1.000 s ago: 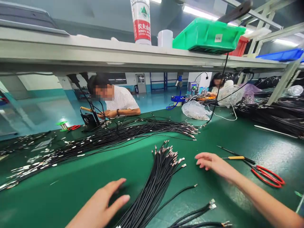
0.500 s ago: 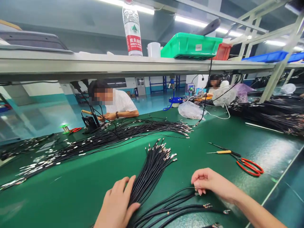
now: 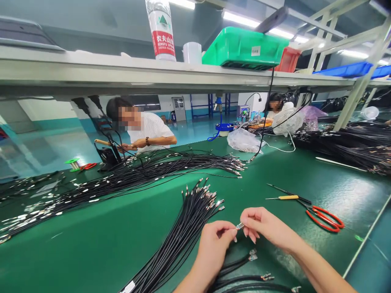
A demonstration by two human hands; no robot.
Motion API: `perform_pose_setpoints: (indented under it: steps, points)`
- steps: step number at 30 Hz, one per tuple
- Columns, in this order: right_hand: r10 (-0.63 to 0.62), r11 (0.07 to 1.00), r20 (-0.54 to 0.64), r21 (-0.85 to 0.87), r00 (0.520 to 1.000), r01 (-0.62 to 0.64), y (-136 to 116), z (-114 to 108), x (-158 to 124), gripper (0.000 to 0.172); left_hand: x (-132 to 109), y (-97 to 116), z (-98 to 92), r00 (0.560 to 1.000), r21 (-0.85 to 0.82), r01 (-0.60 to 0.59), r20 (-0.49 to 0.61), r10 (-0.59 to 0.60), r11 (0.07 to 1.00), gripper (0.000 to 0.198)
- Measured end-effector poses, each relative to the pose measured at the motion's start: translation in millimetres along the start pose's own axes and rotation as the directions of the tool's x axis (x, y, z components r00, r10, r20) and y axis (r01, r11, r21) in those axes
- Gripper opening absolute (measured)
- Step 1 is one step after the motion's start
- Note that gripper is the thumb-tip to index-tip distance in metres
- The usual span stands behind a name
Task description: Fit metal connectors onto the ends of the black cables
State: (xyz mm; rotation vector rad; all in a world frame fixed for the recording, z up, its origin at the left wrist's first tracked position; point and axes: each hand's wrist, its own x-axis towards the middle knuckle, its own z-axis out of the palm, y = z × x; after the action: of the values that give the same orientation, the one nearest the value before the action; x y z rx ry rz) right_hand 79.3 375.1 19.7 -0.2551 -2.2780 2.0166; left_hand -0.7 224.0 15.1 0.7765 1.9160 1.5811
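Both my hands meet over the green mat, pinching a small metal connector (image 3: 240, 226) at a cable's end. My left hand (image 3: 215, 244) is closed on the cable just behind the connector; the cable itself is mostly hidden under that hand. My right hand (image 3: 262, 226) grips the connector's tip between thumb and fingers. Left of my hands lies a thick bundle of black cables (image 3: 180, 232), connector ends pointing away from me. Beneath and beside my left wrist, several more black cables (image 3: 244, 279) lie with their metal ends to the right.
Red-handled scissors (image 3: 325, 217) and a yellow-handled pick (image 3: 288, 197) lie to the right. A long cable bundle (image 3: 171, 167) crosses the mat behind. Overhead runs a shelf (image 3: 122, 75) with a green bin (image 3: 244, 49). A person (image 3: 149, 126) works across the bench.
My left hand has left the cable bundle and moved right to join my right hand at the connector. My right hand has risen slightly with it.
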Motion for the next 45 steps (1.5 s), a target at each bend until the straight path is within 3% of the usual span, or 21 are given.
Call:
perform_pose_setpoints:
  steps: [3, 8, 17, 30, 39, 45]
  points:
    - [-0.035, 0.999, 0.004, -0.011, 0.999, 0.035, 11.7, 1.3, 4.3, 0.036, 0.4, -1.7, -1.9, 0.998, -0.104, 0.059, 0.017, -0.058, 0.993, 0.016]
    - [-0.083, 0.988, -0.038, -0.136, 0.996, 0.077, 20.5, 3.1, 2.6, 0.031, 0.4, -1.9, 3.9, 0.988, -0.162, 0.148, 0.057, -0.141, 0.976, 0.015]
    - [-0.063, 0.977, -0.038, -0.207, 0.997, 0.053, 20.1, 1.7, -4.2, 0.030, -0.5, -6.1, 5.8, 0.976, -0.214, 0.181, 0.163, -0.147, 0.960, 0.016]
    - [-0.044, 0.996, -0.001, -0.073, 0.999, 0.044, 29.1, -1.4, 0.3, 0.029, 5.4, -15.0, 4.6, 0.970, -0.257, 0.194, 0.196, -0.145, 0.947, 0.028]
    - [-0.040, 0.995, 0.026, 0.087, 0.999, 0.037, 51.0, -4.7, 11.1, 0.029, 5.0, -19.5, 4.2, 0.982, -0.310, 0.141, 0.163, -0.094, 0.940, 0.027]
    - [-0.004, 0.995, 0.091, 0.096, 0.996, -0.005, 40.0, -2.8, 12.4, 0.030, 6.2, -25.9, 0.8, 0.983, -0.355, 0.145, 0.162, -0.092, 0.924, 0.028]
